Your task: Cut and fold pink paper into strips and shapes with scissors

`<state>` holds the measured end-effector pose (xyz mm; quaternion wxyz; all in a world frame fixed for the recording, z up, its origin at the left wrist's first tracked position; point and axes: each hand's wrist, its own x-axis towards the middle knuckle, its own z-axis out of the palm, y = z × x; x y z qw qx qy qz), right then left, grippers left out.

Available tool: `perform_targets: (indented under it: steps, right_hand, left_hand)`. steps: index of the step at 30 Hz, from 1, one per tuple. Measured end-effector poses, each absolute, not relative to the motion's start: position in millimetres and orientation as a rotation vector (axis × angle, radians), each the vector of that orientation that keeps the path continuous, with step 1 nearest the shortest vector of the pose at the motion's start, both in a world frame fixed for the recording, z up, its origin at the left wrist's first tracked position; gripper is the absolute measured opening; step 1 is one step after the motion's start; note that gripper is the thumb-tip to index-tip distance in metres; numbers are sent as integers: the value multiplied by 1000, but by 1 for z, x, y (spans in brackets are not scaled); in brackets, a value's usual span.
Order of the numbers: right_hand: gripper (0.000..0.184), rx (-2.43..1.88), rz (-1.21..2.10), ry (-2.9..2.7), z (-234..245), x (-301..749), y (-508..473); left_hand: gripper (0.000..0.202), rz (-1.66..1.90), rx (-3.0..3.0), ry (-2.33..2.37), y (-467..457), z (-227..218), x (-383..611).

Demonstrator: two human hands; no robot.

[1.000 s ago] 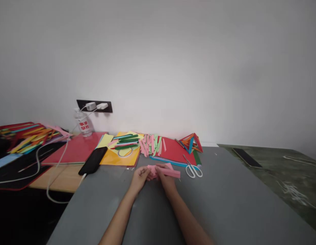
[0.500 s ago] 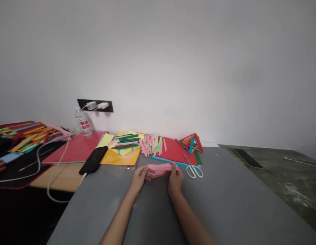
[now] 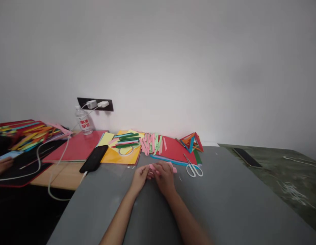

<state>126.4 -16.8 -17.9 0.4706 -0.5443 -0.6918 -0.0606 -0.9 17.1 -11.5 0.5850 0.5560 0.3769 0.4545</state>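
Observation:
Both my hands meet over the grey table [image 3: 224, 204] near its far edge. My left hand [image 3: 139, 177] pinches the left end of a folded pink paper strip [image 3: 173, 169]. My right hand [image 3: 164, 176] lies over the middle of the strip with fingers curled on it, so only its pink ends show. White-handled scissors [image 3: 194, 168] lie just right of my right hand. Behind my hands lies a red sheet [image 3: 174, 150] with a heap of pink and green strips [image 3: 151, 143].
A black phone [image 3: 94, 158] on a white cable lies left of my hands beside yellow sheets [image 3: 122, 154]. A paper pyramid frame [image 3: 191, 142], a water bottle [image 3: 82, 120] and a second phone [image 3: 247, 157] stand further off. Another person's hand [image 3: 2, 165] shows at the left edge.
My right hand slid left along the pink strip, from its right end to close beside my left hand. The strip now shows much shorter. The other person's hand came further into view.

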Motion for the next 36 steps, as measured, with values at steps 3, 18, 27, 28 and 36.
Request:
perform_targets:
  steps: [3,18,27,28,36]
  right_hand:
    - [23,-1346,-134,-1692,-21,126,-14]
    - [20,-1379,-93,-1623,-20,128,-15]
    - [22,-1458,-98,-1524,-13,125,-19]
    - [22,-1460,-91,-1503,-12,124,-21]
    - [16,-1232,657,-1302,-13,114,-18]
  left_hand:
    - [31,1034,1295,865,17,-12,0]
    - [28,1049,1323,828,18,-14,0]
    - [24,1081,1321,860,18,-14,0]
    - [25,1095,1318,866,19,-14,0]
    - [24,1231,1273,960,22,-14,-1]
